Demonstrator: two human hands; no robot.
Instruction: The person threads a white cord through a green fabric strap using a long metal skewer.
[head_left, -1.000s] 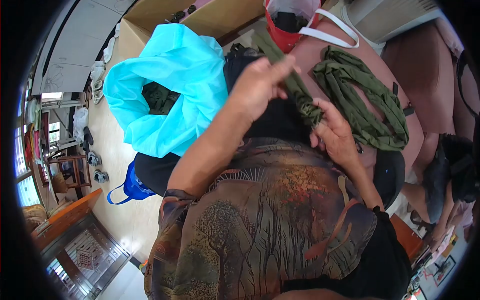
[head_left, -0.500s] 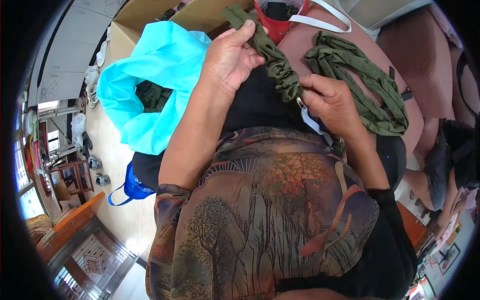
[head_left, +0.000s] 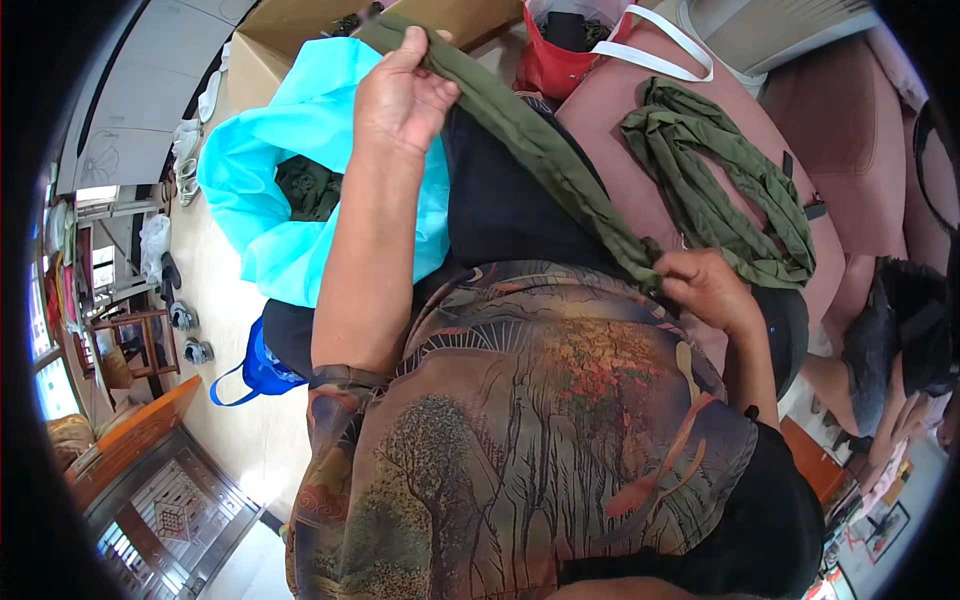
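Head view: long, taut, creased cloth strip (head_left: pixel 535 138).

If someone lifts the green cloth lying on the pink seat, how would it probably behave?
The green cloth is probably floppy, since it lies in soft folds and loose loops on the pink seat. It looks thin, so it is likely light. Lying flattened, it seems unlikely to roll.

Left forearm (head_left: pixel 362 265) bare, reaching up the view; left hand (head_left: pixel 402 100) high, palm turned inward, thumb extended, fingers curled. Right hand (head_left: pixel 708 288) lower, closer in, angled leftward; thumb and forefinger apparently pinched, tips partly hidden. Hands well apart, right forearm (head_left: pixel 752 365) foreshortened.
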